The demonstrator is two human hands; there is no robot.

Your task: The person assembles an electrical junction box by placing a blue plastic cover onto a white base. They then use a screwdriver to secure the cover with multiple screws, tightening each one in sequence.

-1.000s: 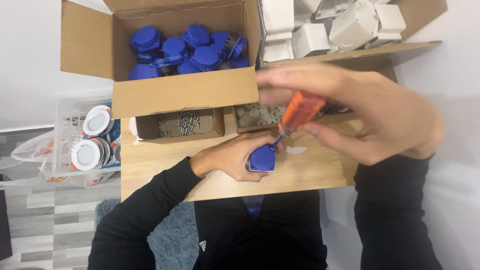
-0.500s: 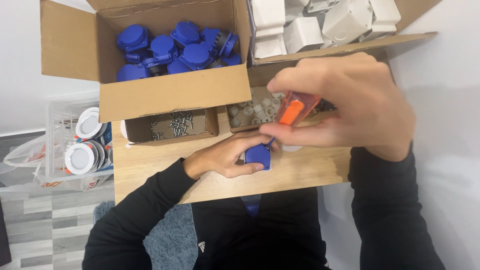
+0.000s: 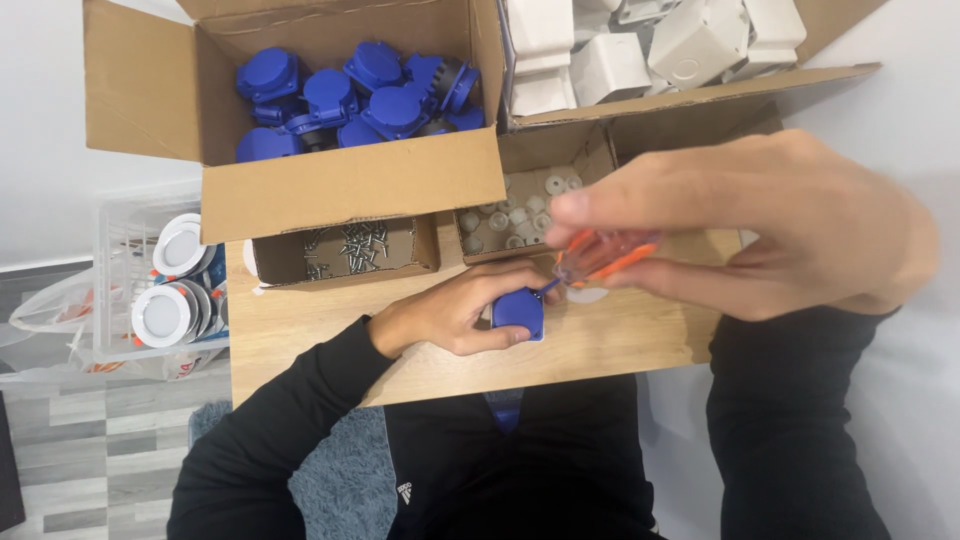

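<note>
My left hand (image 3: 450, 312) rests on the wooden table (image 3: 640, 345) and grips a small blue socket part (image 3: 519, 312), holding it flat against the tabletop. My right hand (image 3: 760, 225), close to the camera and blurred, is closed around a screwdriver with an orange see-through handle (image 3: 605, 255). The screwdriver's thin shaft slants down to the left and its tip meets the top right of the blue part. Both arms wear black sleeves.
A cardboard box (image 3: 350, 180) at the back holds several blue socket parts (image 3: 370, 90). Beside it another box holds white plastic housings (image 3: 640, 45). Two small boxes hold screws (image 3: 350, 245) and white caps (image 3: 510, 210). A clear bin with round white fittings (image 3: 170, 290) stands left of the table.
The view has shifted slightly, and my right hand with the screwdriver has moved a little right and down. My left hand keeps the blue part in the same spot on the table.
</note>
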